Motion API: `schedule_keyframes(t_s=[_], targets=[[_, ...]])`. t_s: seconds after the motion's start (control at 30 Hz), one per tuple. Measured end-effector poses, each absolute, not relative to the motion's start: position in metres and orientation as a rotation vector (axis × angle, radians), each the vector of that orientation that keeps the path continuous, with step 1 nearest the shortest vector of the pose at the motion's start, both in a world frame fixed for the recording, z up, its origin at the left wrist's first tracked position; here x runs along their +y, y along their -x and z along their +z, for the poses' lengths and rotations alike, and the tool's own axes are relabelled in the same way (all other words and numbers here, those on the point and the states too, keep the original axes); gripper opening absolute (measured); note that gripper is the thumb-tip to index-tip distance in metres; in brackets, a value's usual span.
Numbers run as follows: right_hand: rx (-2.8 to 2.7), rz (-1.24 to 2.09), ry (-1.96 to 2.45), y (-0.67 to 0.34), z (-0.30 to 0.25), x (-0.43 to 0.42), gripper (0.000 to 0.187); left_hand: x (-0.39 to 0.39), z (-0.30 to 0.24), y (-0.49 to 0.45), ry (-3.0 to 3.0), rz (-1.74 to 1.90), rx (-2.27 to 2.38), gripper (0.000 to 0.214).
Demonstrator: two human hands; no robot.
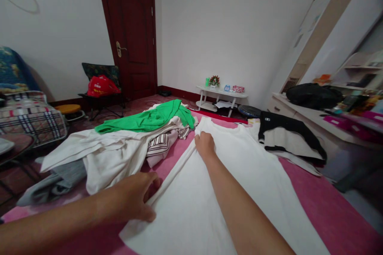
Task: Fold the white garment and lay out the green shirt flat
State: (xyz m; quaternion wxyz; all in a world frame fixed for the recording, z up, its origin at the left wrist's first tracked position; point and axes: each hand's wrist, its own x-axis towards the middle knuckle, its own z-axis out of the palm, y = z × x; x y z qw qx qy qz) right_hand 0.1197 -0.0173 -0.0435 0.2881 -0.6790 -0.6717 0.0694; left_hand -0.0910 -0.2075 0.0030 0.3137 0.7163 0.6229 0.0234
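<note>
A white top lies spread out on the pink bedspread, its neckline at the far end. My right hand is closed on the top's left edge near the shoulder, fingers pinching the fabric. Lower along that same edge, my left hand rests with thumb and fingers apart, the thumb on the cloth. To the left is a heap of clothes, with a green garment over a cream garment, a striped piece and a grey one.
A black and white garment lies at the bed's right side, beside a pale cabinet holding a black bag. Beyond the bed stand a small white table and a folding chair with a red bag. A dark red door is behind.
</note>
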Motion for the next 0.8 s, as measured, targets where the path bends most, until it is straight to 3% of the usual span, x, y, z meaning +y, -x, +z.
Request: schedule_keyframes(t_s=[0.07, 0.3, 0.67, 0.8], targets=[[-1.632, 0.220, 1.755, -0.130, -0.050, -0.016, 0.034, -0.209, 0.008, 0.090, -1.829, 0.073, 1.612, 0.053], [-1.165, 0.513, 1.525, -0.152, -0.057, -0.010, 0.033, -0.223, 0.056, 0.045, -1.987, 0.097, 1.409, 0.024], [-0.810, 0.876, 1.327, -0.187, -0.052, -0.005, 0.009, -0.226, 0.057, -0.035, -2.345, -0.061, 1.252, 0.034], [-0.813, 0.909, 1.256, -0.188, -0.055, -0.004, 0.011, -0.224, 0.057, -0.052, -2.471, -0.224, 1.142, 0.030]])
